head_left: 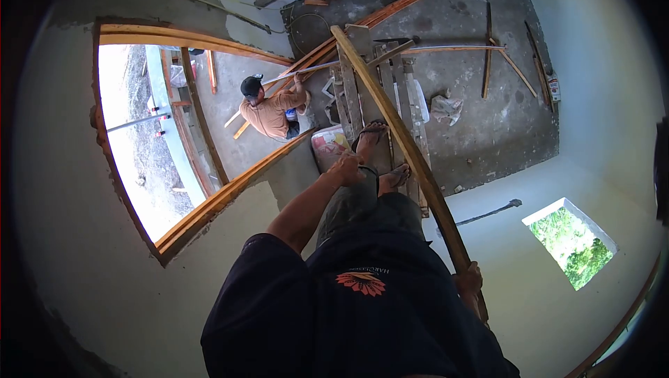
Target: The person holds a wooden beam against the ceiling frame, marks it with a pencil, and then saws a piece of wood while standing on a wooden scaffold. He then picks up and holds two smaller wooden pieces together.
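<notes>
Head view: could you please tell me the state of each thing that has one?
Right hand, closed on long beam
Left hand, at the knee, fingers unclear
Long beam, held at a slant
Wooden frame, open
Pale bag, crumpled
Co-worker's cap, worn

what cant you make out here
- Head view: the near end of the wooden beam, hidden by the dark shirt.
- Head view: whether the left hand grips anything; its fingers are too small.
- Head view: the label on the white container by the wall, too small.
- Head view: the contents of the bag, hidden by its sides.
</notes>
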`<state>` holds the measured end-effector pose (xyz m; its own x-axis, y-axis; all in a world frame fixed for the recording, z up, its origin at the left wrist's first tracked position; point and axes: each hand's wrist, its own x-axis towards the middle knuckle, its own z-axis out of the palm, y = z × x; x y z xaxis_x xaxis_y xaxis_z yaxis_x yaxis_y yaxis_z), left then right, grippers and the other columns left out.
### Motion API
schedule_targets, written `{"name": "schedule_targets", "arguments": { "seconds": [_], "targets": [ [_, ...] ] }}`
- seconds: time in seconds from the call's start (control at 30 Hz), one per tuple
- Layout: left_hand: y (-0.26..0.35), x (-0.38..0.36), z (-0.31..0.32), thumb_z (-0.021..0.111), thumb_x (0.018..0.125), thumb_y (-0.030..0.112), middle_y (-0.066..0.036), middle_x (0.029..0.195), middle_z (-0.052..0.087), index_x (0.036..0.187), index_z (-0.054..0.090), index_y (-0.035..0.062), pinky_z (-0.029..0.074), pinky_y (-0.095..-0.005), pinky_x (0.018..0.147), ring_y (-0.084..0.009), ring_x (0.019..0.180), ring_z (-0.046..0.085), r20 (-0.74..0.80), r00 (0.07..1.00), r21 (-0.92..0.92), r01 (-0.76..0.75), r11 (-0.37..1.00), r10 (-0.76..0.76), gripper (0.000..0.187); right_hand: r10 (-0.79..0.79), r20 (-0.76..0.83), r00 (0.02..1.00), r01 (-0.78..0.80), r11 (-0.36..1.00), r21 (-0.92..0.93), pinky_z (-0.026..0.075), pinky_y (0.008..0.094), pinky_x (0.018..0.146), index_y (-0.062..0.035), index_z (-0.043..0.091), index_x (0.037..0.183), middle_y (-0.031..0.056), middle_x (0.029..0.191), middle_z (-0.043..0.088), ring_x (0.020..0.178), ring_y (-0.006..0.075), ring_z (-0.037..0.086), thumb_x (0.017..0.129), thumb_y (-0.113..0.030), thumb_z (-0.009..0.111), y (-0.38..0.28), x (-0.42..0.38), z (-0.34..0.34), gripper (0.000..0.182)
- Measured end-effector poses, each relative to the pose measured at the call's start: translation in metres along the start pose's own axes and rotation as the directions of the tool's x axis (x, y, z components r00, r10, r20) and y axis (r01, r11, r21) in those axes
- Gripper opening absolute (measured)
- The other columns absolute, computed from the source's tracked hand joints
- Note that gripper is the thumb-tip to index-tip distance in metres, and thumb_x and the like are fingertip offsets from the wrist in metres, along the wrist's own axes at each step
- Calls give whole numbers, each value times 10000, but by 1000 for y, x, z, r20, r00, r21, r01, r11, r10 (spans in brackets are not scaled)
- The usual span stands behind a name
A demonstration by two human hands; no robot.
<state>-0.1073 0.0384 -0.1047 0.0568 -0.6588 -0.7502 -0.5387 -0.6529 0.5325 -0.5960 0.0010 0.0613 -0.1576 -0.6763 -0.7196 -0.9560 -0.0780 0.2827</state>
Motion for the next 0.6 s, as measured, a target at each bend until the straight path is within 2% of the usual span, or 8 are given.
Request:
{"name": "schedule_targets", "arguments": {
  "seconds": [0.13,0.23,0.33,0.53,0.6],
  "targets": [
    [-7,-28,24,721,726,247,-176,993,684,1185,598,25,504,-383,859,-296,960,660,5,996,-45,87,995,-87,525,-20,18,1000,20,1000,-17,515,478,830,-17,457,1035,209,980,596,923,395,617,635,-213,743,5,11,4,529],
    [-14,-42,34,734,734,272,-175,993,687,1200,595,30,503,-386,860,-301,964,660,-71,987,-93,135,986,-142,543,-33,22,999,33,999,-17,514,483,827,-13,454,1032,210,972,595,917,396,618,640,-215,745,8,13,8,528],
    [-18,-45,41,742,737,289,-182,997,685,1212,587,23,502,-389,867,-308,968,658,-107,985,-141,122,983,-138,566,-32,18,999,33,999,-8,515,489,816,-10,455,1026,209,962,594,909,398,619,643,-217,746,7,13,15,523],
    [-23,-27,47,716,763,276,-205,1041,672,1210,575,-8,491,-393,891,-323,1012,642,-91,993,-137,66,988,-79,547,-36,-4,999,36,999,-19,521,498,785,-7,457,1010,210,943,592,886,404,621,638,-215,750,1,4,11,517],
    [-20,-28,39,710,771,271,-206,1061,667,1207,574,-9,484,-396,902,-327,1030,634,-68,992,-173,92,981,-105,536,-37,-5,999,37,999,-20,521,501,782,-9,459,1010,211,940,592,883,408,619,634,-214,752,0,3,5,519]
  ]
}}
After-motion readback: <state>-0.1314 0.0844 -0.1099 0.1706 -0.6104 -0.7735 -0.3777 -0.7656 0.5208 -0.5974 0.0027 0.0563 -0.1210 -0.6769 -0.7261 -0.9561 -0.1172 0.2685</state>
